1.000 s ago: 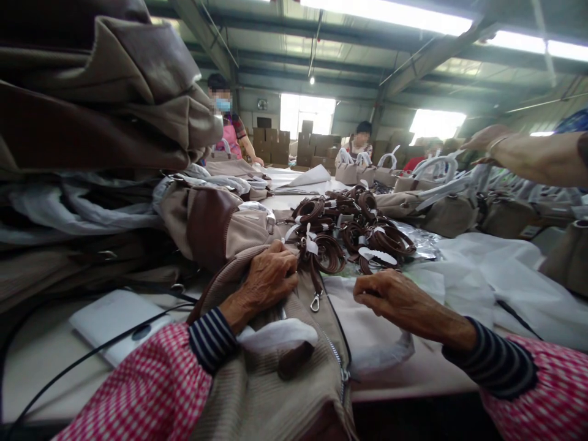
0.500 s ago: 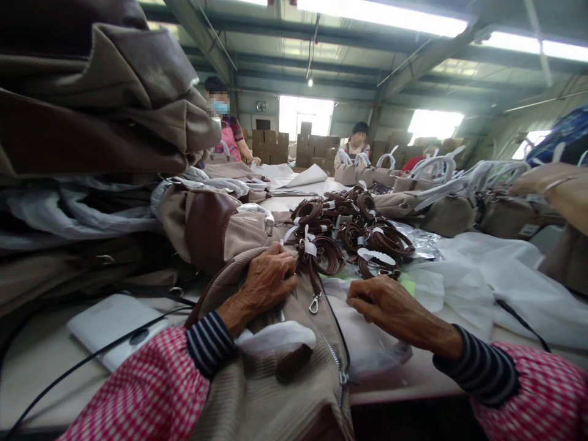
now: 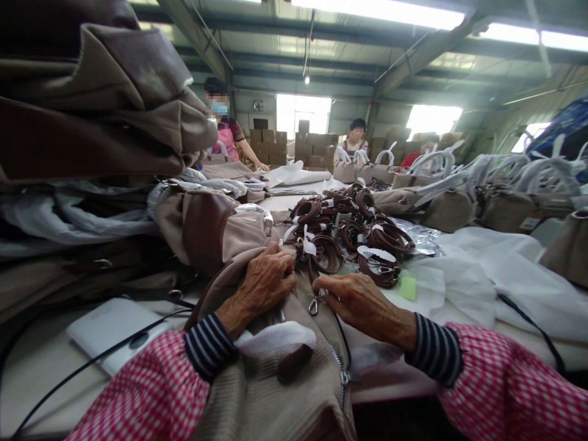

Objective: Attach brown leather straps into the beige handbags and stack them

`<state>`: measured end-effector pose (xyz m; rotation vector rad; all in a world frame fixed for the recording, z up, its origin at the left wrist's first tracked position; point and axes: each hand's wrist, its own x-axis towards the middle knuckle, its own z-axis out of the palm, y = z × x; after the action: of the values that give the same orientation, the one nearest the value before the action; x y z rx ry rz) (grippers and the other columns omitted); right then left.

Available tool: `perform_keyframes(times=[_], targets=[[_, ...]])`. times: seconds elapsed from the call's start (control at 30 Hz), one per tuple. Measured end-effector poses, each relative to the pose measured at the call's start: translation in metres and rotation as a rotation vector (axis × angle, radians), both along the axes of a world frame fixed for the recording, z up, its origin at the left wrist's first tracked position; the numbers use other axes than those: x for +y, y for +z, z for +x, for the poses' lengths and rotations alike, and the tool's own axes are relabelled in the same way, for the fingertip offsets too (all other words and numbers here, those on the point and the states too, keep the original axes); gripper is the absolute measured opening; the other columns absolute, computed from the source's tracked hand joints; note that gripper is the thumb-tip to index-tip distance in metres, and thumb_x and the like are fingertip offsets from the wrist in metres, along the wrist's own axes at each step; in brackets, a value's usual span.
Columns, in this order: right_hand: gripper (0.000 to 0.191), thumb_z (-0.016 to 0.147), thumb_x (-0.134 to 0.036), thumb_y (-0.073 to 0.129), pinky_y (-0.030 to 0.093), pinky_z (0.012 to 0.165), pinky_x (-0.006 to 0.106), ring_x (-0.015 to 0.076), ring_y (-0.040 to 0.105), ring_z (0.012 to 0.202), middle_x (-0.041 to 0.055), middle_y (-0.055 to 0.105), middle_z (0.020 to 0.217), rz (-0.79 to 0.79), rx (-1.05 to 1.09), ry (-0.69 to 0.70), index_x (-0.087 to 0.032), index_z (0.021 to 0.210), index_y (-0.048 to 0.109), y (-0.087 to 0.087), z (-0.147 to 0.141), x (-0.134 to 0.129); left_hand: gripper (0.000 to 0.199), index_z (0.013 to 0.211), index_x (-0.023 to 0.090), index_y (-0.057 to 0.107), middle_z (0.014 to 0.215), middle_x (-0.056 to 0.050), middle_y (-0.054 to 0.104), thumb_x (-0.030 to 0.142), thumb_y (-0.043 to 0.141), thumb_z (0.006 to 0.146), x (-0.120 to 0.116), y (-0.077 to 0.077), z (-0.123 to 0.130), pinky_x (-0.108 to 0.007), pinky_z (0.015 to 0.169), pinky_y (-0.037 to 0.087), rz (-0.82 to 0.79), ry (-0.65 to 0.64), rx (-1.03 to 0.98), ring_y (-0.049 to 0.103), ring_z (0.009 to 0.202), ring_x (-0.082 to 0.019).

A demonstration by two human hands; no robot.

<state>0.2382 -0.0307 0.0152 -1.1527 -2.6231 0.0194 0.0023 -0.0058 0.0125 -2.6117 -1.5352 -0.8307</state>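
A beige ribbed bag (image 3: 275, 398) with an open zipper (image 3: 337, 358) lies in front of me. My left hand (image 3: 271, 278) is closed on the bag's upper edge, fingers curled over it. At the bag's top right, my right hand (image 3: 362, 303) has its fingers bent beside a metal snap hook (image 3: 313, 305) on a brown strap; whether they grip the strap is hard to tell. A white-wrapped handle (image 3: 278, 338) crosses the bag. Just beyond my hands is a heap of coiled brown straps (image 3: 353, 229).
Beige bags (image 3: 101, 110) are piled high at the left, above a white device (image 3: 110, 331) with a black cable. White sheets (image 3: 528, 282) and a green note (image 3: 408, 288) lie at right. More bags (image 3: 450, 211) and several people stand beyond.
My right hand has moved left to the snap hook on the bag. At the far right, another person's arm has gone from view. My left hand stays put.
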Motion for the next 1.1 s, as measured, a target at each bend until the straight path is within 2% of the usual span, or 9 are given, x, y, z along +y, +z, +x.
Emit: perform_keyframes(times=[0.17, 0.33, 0.53, 0.67, 0.93, 1.03, 1.1], targets=[[0.013, 0.103, -0.019, 0.052, 0.031, 0.064, 0.030, 0.0174, 0.066, 0.072, 0.0047, 0.073, 0.085, 0.021, -0.027, 0.041, -0.019, 0.099, 0.064, -0.008, 0.004, 0.002, 0.010, 0.077, 0.021, 0.055, 0.086, -0.006, 0.060, 0.015, 0.055, 0.085, -0.001, 0.000, 0.001, -0.035, 0.077, 0.043, 0.002, 0.024, 0.024, 0.055, 0.091, -0.025], [0.011, 0.103, -0.018, 0.054, 0.032, 0.065, 0.029, 0.0180, 0.068, 0.075, 0.0052, 0.074, 0.088, 0.016, 0.013, -0.006, -0.019, 0.111, 0.060, -0.010, 0.010, 0.001, 0.010, 0.077, 0.021, 0.057, 0.087, -0.006, 0.062, 0.016, 0.056, 0.085, -0.001, 0.001, 0.001, -0.035, 0.078, 0.044, -0.017, 0.033, 0.031, 0.058, 0.094, -0.025], [0.018, 0.099, -0.005, 0.051, 0.023, 0.059, 0.032, 0.0148, 0.062, 0.067, 0.0020, 0.072, 0.085, 0.067, -0.140, 0.182, -0.020, 0.104, 0.059, -0.007, 0.002, 0.006, 0.013, 0.077, 0.021, 0.056, 0.086, -0.006, 0.062, 0.017, 0.053, 0.089, -0.002, 0.003, 0.000, -0.037, 0.082, 0.045, -0.015, 0.020, 0.041, 0.057, 0.094, -0.026], [0.017, 0.097, -0.002, 0.053, 0.020, 0.058, 0.032, 0.0143, 0.059, 0.064, 0.0023, 0.072, 0.084, 0.104, -0.149, 0.189, -0.019, 0.097, 0.058, -0.011, -0.001, 0.011, 0.015, 0.078, 0.021, 0.057, 0.087, -0.006, 0.062, 0.017, 0.051, 0.091, -0.003, 0.003, 0.000, -0.036, 0.085, 0.045, -0.021, 0.008, 0.045, 0.056, 0.094, -0.024], [0.021, 0.101, -0.006, 0.046, 0.027, 0.059, 0.030, 0.0151, 0.058, 0.063, 0.0043, 0.068, 0.077, 0.308, 0.109, 0.176, -0.016, 0.092, 0.061, -0.035, 0.005, 0.017, 0.014, 0.077, 0.020, 0.061, 0.088, -0.006, 0.061, 0.017, 0.054, 0.089, -0.004, 0.006, -0.001, -0.037, 0.084, 0.046, -0.102, 0.066, -0.069, 0.059, 0.096, -0.025], [0.020, 0.104, -0.011, 0.047, 0.028, 0.060, 0.030, 0.0154, 0.060, 0.064, 0.0048, 0.069, 0.076, 0.302, 0.148, 0.179, -0.016, 0.093, 0.062, -0.035, -0.004, 0.016, 0.015, 0.076, 0.020, 0.061, 0.087, -0.006, 0.062, 0.016, 0.054, 0.088, -0.004, 0.007, -0.002, -0.037, 0.084, 0.046, -0.133, 0.056, -0.116, 0.058, 0.096, -0.025], [0.019, 0.104, -0.015, 0.049, 0.028, 0.060, 0.030, 0.0154, 0.060, 0.064, 0.0049, 0.069, 0.075, 0.237, 0.146, 0.129, -0.016, 0.094, 0.064, -0.033, -0.013, 0.016, 0.015, 0.074, 0.020, 0.062, 0.087, -0.006, 0.063, 0.016, 0.054, 0.087, -0.005, 0.009, -0.002, -0.038, 0.085, 0.046, -0.154, 0.052, -0.135, 0.058, 0.095, -0.025]])
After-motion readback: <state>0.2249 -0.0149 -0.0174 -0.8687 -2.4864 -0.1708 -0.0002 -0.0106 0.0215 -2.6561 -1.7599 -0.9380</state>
